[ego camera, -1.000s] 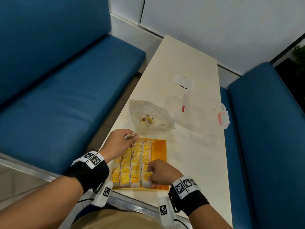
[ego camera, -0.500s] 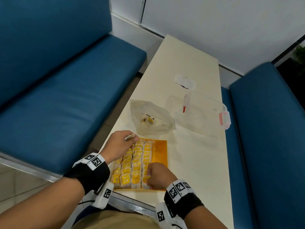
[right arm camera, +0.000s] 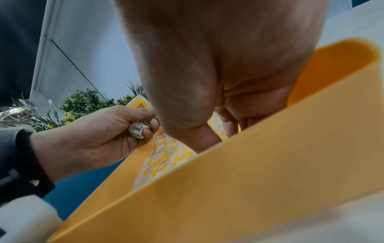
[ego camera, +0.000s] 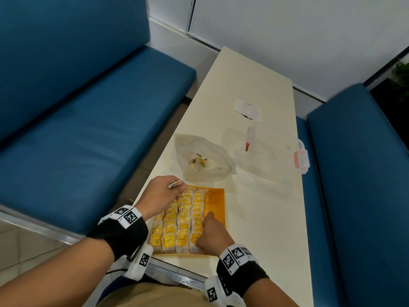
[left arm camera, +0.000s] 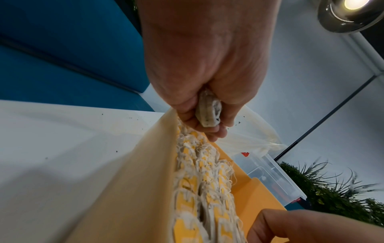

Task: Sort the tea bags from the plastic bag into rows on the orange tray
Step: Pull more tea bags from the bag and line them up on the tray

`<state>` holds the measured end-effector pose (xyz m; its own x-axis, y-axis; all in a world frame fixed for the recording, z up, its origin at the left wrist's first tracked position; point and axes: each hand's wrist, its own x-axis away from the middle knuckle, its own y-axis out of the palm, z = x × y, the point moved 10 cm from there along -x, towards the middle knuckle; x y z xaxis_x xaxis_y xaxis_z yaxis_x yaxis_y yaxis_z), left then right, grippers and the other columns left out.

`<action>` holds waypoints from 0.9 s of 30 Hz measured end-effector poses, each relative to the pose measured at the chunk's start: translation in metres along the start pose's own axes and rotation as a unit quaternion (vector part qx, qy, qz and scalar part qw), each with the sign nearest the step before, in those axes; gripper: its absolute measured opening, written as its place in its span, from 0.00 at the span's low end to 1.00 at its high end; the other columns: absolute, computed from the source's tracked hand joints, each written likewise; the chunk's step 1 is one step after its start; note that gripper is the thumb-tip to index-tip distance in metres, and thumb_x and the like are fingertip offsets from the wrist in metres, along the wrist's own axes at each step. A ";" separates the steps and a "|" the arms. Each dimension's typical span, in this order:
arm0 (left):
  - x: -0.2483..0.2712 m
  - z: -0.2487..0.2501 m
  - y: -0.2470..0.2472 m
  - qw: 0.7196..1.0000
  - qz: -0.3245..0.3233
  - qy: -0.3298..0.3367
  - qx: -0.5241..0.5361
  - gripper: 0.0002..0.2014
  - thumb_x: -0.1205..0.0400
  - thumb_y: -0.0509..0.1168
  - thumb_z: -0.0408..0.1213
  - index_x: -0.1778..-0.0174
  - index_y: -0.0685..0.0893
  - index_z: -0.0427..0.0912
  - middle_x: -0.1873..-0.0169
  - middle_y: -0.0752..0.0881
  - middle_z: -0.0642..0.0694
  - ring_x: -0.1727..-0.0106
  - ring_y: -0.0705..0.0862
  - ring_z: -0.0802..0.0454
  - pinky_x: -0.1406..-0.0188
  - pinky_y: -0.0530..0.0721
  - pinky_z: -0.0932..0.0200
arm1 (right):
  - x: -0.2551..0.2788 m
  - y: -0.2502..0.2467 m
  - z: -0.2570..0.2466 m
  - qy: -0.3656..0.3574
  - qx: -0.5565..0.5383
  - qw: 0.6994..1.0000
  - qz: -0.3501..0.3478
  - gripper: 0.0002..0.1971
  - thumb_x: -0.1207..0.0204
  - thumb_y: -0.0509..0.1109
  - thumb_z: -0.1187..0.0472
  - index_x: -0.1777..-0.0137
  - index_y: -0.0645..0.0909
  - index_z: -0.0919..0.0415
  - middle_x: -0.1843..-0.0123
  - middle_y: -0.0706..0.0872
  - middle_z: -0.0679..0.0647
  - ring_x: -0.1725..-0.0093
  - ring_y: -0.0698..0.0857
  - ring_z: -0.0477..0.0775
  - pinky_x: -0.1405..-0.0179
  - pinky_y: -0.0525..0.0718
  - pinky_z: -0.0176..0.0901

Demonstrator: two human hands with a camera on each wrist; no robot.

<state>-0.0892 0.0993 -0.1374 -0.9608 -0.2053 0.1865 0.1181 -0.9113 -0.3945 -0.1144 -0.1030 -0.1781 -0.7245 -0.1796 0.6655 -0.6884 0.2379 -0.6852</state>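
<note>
Right wrist view, tea bag tag lettering "LAX"

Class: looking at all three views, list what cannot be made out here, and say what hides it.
- Right hand fingers: hidden behind the palm in the right wrist view.
- Contents of the plastic bag: too small, head view.
- Tea bags near the left hand: covered, head view.

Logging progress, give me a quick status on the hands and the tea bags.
Left hand holds a tea bag over the tray's far end. Right hand presses the near rows. Few left in the plastic bag. Nothing blocking.
</note>
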 end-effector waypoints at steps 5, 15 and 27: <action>0.000 0.001 0.000 1.000 0.001 0.004 0.001 0.07 0.14 0.69 0.44 0.55 0.92 0.53 0.67 0.92 0.53 0.65 0.89 0.61 0.61 0.84 0.61 | -0.001 -0.001 0.001 0.001 -0.009 1.000 0.007 0.28 0.28 0.73 0.68 0.30 0.66 0.63 0.41 0.84 0.58 0.43 0.86 0.59 0.57 0.84 0.45; 0.001 0.004 0.005 1.000 -0.025 0.007 0.004 0.06 0.14 0.69 0.45 0.52 0.92 0.53 0.64 0.92 0.55 0.65 0.88 0.60 0.60 0.85 0.62 | 0.001 -0.001 0.000 -0.013 -0.037 0.999 0.028 0.25 0.28 0.71 0.68 0.33 0.67 0.59 0.42 0.84 0.58 0.45 0.88 0.61 0.49 0.90 0.57; 0.019 0.027 0.035 0.974 -0.216 -0.033 0.057 0.11 0.15 0.70 0.38 0.38 0.87 0.53 0.53 0.93 0.50 0.56 0.90 0.53 0.59 0.88 0.56 | 0.044 -0.099 -0.051 -0.159 -0.094 0.967 0.175 0.14 0.24 0.74 0.57 0.40 0.79 0.48 0.52 0.83 0.45 0.57 0.82 0.44 0.61 0.78 0.31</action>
<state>-0.0968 0.0536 -0.1234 -0.9092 0.1877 0.3715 -0.2631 -0.9508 -0.1636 -0.0764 -0.0857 -0.0660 -0.9070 -0.3337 0.2571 -0.4016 0.5010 -0.7666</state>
